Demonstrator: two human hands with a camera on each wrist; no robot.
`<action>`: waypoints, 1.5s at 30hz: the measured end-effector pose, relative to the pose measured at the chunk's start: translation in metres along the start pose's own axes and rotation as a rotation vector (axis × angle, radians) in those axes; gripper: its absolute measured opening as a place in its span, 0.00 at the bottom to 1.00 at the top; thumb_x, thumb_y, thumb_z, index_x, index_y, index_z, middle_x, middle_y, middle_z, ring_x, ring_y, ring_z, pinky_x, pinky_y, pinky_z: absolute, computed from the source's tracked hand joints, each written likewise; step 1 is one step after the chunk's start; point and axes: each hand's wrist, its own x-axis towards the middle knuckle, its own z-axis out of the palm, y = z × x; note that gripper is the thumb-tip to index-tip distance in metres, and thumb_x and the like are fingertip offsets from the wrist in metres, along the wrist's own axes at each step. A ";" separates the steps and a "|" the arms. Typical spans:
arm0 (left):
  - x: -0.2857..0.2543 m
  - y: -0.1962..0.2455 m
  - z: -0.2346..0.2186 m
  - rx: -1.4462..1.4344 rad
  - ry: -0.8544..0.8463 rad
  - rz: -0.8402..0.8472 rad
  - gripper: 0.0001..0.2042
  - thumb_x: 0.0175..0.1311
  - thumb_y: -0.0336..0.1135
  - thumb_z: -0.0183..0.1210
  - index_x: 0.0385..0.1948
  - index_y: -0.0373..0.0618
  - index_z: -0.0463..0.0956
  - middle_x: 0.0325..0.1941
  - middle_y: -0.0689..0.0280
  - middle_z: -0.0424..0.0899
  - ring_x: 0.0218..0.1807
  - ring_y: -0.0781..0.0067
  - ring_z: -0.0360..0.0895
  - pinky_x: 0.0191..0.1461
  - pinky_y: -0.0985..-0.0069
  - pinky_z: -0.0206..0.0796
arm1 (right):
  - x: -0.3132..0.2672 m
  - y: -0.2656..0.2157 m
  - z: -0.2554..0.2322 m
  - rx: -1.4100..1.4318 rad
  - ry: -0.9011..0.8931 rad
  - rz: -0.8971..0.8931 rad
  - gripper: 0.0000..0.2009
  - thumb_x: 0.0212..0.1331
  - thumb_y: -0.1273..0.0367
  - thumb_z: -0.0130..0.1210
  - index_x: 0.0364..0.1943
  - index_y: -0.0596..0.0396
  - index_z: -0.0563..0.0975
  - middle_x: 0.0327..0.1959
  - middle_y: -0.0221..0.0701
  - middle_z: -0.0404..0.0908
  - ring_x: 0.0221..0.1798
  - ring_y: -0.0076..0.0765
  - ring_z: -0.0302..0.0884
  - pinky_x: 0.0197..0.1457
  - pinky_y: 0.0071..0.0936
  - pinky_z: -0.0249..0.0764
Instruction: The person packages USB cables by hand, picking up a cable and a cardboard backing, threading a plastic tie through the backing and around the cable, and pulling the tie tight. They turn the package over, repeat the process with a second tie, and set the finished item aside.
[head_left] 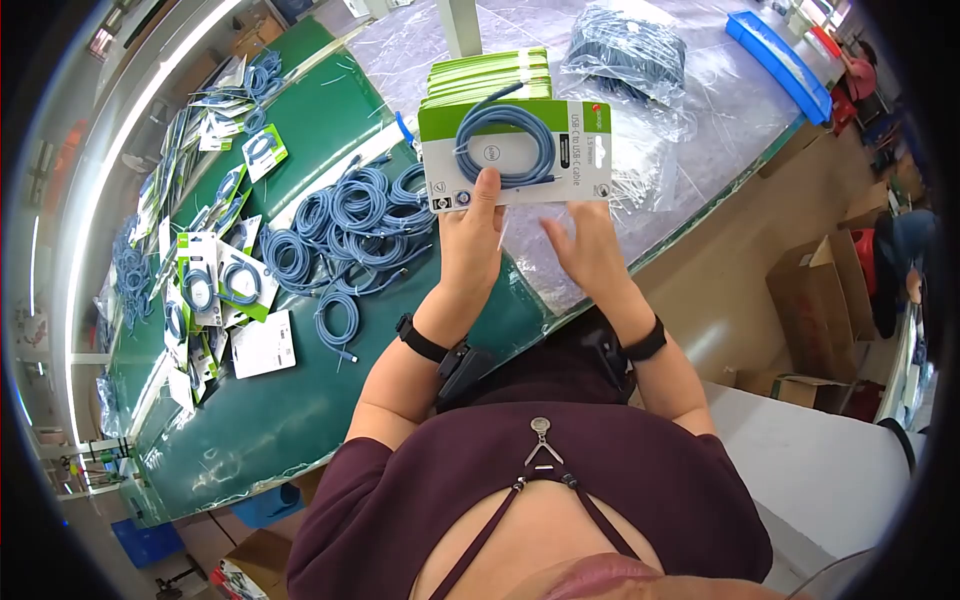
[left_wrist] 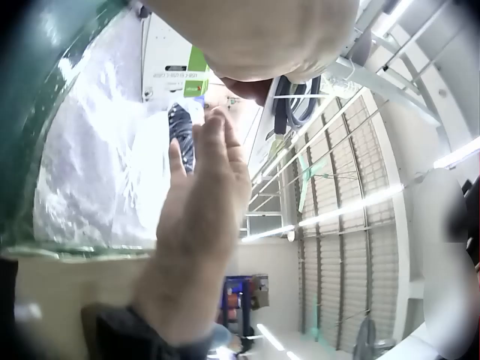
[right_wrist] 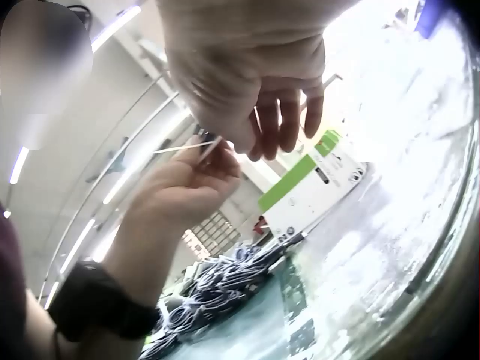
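Observation:
In the head view, the left hand (head_left: 474, 240) holds a white and green cable card (head_left: 585, 150) by its lower edge, thumb on the front beside the coiled blue-grey cable (head_left: 548, 150). The right hand (head_left: 592, 250) is at the card's lower right, thumb apart; its fingertips are hidden behind the card. The left wrist view shows the right hand (left_wrist: 202, 202) with its fingers extended. In the right wrist view the right hand (right_wrist: 255, 82) has loosely bent fingers, and the left hand (right_wrist: 184, 187) has a thin white strip (right_wrist: 180, 148) by its fingers.
A stack of green-edged cards (head_left: 490, 72) stands behind the held card. Loose coiled cables (head_left: 350, 220) and carded cables (head_left: 200, 280) lie on the green table at left. Bagged cables (head_left: 625, 50) and a blue tray (head_left: 780, 65) are at the back right; cardboard boxes (head_left: 815, 300) are on the floor.

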 end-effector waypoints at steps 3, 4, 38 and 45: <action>0.005 -0.002 0.001 0.073 0.001 0.092 0.19 0.70 0.33 0.55 0.60 0.44 0.65 0.55 0.65 0.75 0.56 0.72 0.73 0.60 0.70 0.67 | 0.014 -0.029 -0.021 -0.215 -0.054 -0.184 0.12 0.51 0.80 0.60 0.40 0.57 0.78 0.40 0.35 0.79 0.42 0.43 0.76 0.48 0.31 0.72; 0.004 -0.004 0.002 0.108 -0.002 0.095 0.19 0.69 0.33 0.56 0.59 0.43 0.65 0.54 0.66 0.75 0.54 0.76 0.72 0.58 0.74 0.66 | 0.018 -0.041 -0.028 -0.222 -0.039 -0.237 0.11 0.50 0.80 0.60 0.39 0.56 0.78 0.39 0.34 0.79 0.41 0.42 0.75 0.47 0.32 0.72; -0.013 0.052 0.054 0.884 -0.724 1.194 0.21 0.41 0.31 0.70 0.43 0.48 0.82 0.46 0.61 0.81 0.45 0.63 0.79 0.47 0.70 0.72 | 0.010 -0.033 -0.044 0.278 0.134 -0.199 0.17 0.52 0.66 0.64 0.47 0.52 0.81 0.55 0.31 0.77 0.55 0.38 0.74 0.61 0.40 0.62; -0.013 0.059 0.061 0.856 -0.749 1.212 0.21 0.40 0.31 0.70 0.43 0.49 0.82 0.46 0.61 0.81 0.46 0.62 0.79 0.47 0.71 0.73 | 0.013 -0.041 -0.062 -0.099 0.154 -0.364 0.18 0.53 0.63 0.62 0.50 0.50 0.80 0.56 0.32 0.77 0.57 0.41 0.73 0.64 0.45 0.60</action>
